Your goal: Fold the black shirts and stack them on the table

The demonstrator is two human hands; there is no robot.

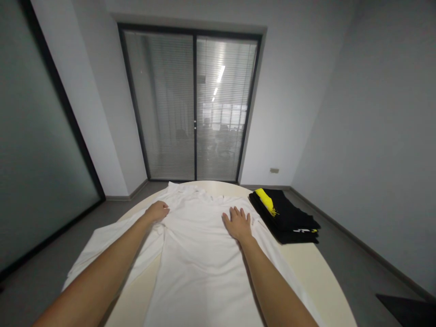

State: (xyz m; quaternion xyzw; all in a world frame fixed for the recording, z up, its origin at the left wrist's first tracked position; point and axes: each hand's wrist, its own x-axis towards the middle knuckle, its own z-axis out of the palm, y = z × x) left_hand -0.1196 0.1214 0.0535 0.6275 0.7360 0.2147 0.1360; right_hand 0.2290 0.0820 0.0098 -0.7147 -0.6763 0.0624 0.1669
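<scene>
A white long-sleeved shirt (200,247) lies spread over a round cream table (308,268), its collar end toward the far edge. One sleeve (109,238) stretches out to the left with some wrinkles. My left hand (157,211) is closed, its fingers pinching the white cloth near the left shoulder. Flat on the right side of the shirt's chest rests my right hand (238,223), fingers spread. The other sleeve runs down the right side, partly hidden behind my right forearm.
A stack of folded black clothes (289,213) with a yellow piece (266,201) on top sits at the table's right edge. Beyond the table stand glass doors (195,104) with blinds. A dark object (405,309) shows at the lower right.
</scene>
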